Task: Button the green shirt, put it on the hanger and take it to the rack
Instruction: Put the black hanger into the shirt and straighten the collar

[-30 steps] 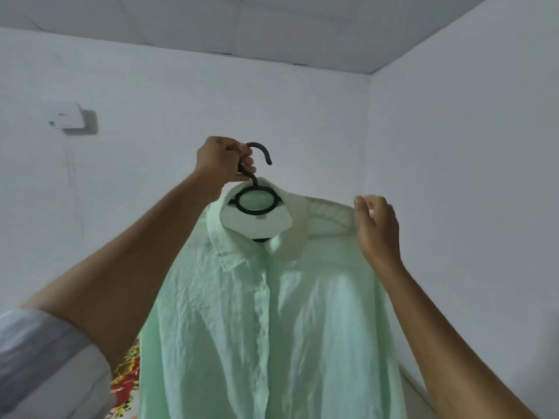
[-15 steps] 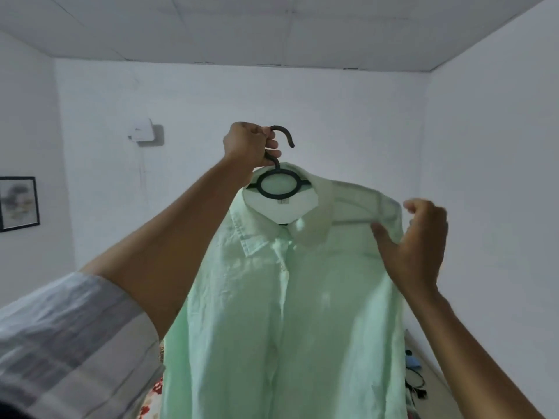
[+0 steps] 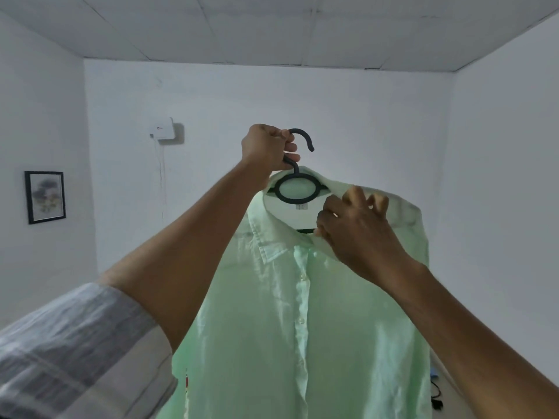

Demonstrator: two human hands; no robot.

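The pale green shirt (image 3: 302,313) hangs buttoned on a black plastic hanger (image 3: 298,189) held up in front of me. My left hand (image 3: 267,149) is closed around the neck of the hanger just under its hook. My right hand (image 3: 357,231) rests on the right side of the collar, its thumb and fingers pinching the collar fabric near the top button. The hanger's arms are hidden inside the shirt. No rack is in view.
White walls and a tiled ceiling surround me. A small white box (image 3: 163,131) with a hanging cable is fixed to the far wall. A framed picture (image 3: 45,196) hangs on the left wall. Dark cables (image 3: 435,394) lie low at the right.
My right hand moved left from the shirt's right shoulder to the collar by the top button. The view turned left, bringing the framed picture further in.
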